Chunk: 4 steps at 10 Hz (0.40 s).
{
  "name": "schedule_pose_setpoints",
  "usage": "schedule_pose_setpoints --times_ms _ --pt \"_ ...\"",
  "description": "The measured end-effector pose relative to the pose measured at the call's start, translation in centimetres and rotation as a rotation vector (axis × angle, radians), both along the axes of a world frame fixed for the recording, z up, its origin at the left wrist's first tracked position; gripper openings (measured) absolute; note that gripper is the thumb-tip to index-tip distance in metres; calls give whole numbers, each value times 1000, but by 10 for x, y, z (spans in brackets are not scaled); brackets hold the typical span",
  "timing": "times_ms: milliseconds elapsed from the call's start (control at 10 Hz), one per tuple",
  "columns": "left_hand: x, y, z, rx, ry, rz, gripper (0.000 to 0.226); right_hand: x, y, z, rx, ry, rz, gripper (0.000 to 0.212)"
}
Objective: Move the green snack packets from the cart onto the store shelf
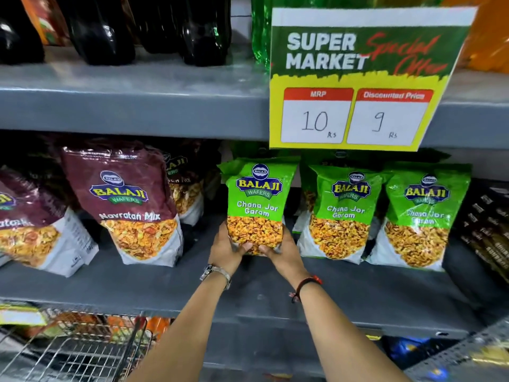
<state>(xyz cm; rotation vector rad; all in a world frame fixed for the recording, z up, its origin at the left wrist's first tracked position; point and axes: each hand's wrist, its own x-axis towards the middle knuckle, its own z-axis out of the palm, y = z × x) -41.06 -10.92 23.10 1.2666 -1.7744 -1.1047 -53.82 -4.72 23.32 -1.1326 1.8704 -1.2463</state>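
A green Chana Jor Garam packet [257, 199] stands upright over the grey store shelf [154, 282], in the gap beside the maroon packets. My left hand [227, 249] grips its lower left corner and my right hand [282, 250] grips its lower right corner, fingers curled under the bottom edge. Two more green packets [343, 213] [422, 216] stand on the shelf to the right. The wire cart [80, 351] shows at the lower left below the shelf edge.
Maroon Navratan Mix packets [132, 205] lean on the shelf to the left. A special-offer price sign [358, 78] hangs from the upper shelf, over dark bottles [104, 28]. Dark packets [484, 235] fill the far right.
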Motion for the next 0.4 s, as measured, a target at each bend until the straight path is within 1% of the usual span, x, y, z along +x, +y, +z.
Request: schedule_pose_setpoints --times_ms 100,200,300,400 --pt "-3 0 -3 -16 -40 21 72 0 2 -3 -23 -49 -10 70" --pt "-3 4 2 -4 -69 25 73 4 6 -3 -29 -64 -40 74" --pt "-1 7 0 -55 -77 16 80 11 11 -4 -80 -44 -68 83" --pt "2 20 0 -255 -249 136 82 26 26 -4 -123 64 -159 89"
